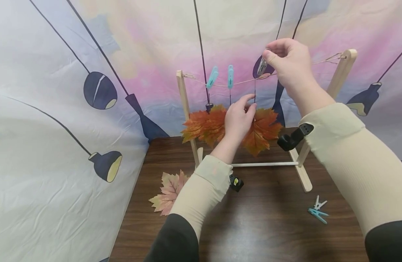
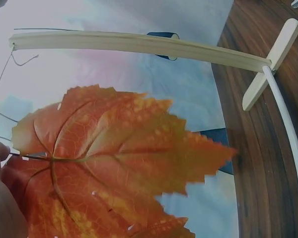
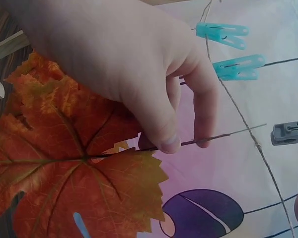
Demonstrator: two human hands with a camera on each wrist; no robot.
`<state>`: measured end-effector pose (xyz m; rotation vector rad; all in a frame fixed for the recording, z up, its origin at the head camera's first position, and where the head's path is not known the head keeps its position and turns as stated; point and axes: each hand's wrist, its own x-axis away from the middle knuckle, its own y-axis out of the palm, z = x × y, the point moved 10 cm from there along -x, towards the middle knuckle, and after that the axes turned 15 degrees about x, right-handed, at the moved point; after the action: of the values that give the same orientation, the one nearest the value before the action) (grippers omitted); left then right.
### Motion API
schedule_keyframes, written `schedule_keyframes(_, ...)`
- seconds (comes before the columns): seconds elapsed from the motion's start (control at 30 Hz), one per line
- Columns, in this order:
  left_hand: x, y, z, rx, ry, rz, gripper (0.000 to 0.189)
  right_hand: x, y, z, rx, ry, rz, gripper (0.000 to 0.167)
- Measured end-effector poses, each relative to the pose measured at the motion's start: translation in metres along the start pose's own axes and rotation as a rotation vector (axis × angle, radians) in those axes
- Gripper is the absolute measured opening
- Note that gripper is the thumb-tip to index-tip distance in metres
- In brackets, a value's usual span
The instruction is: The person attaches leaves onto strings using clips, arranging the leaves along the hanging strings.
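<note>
My left hand point(image 1: 239, 120) pinches the dark stem of an orange maple leaf point(image 1: 262, 131) between thumb and fingers. In the right wrist view the stem's thin tip point(image 3: 256, 127) crosses the twine point(image 3: 238, 110). Higher up, my right hand point(image 1: 295, 64) holds a grey clothespin point(image 1: 262, 67) between thumb and fingers, just above the twine. The clothespin point(image 3: 290, 133) is apart from the stem tip. Two turquoise clothespins point(image 1: 212, 77) grip the twine to the left, with more orange leaves point(image 1: 202, 125) hanging below them, partly hidden by my left hand.
A wooden frame point(image 1: 342, 72) carries the twine between its posts, with a white rod point(image 1: 266, 164) low across it. A pale pink leaf point(image 1: 169, 189) lies left on the brown table point(image 1: 253, 233). Right of it lie a white clothespin point(image 1: 318, 203) and a blue clothespin point(image 1: 318, 215).
</note>
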<state>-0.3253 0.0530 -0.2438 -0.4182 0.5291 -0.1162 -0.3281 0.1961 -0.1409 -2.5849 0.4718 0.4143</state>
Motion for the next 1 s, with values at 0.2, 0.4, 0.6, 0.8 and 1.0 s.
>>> schedule_keyframes(0.2, 0.0, 0.002, -0.001, -0.048, -0.015, -0.01, 0.033, 0.001, 0.005, -0.003, 0.076, -0.004, -0.021, 0.03)
schedule_keyframes(0.4, -0.002, 0.004, -0.001, -0.081, -0.009, 0.0, 0.033, 0.003, 0.013, -0.001, 0.214, 0.007, -0.081, 0.037)
schedule_keyframes(0.6, -0.003, 0.004, -0.002, -0.116, 0.001, 0.002, 0.032, 0.003, 0.018, 0.001, 0.277, -0.006, -0.123, 0.04)
schedule_keyframes(0.8, -0.004, 0.005, -0.004, -0.115, 0.0, -0.008, 0.032, 0.004, 0.02, 0.003, 0.298, -0.007, -0.132, 0.04)
schedule_keyframes(1.0, -0.004, 0.005, -0.007, -0.106, 0.0, -0.004, 0.032, 0.004, 0.024, 0.005, 0.327, -0.013, -0.168, 0.045)
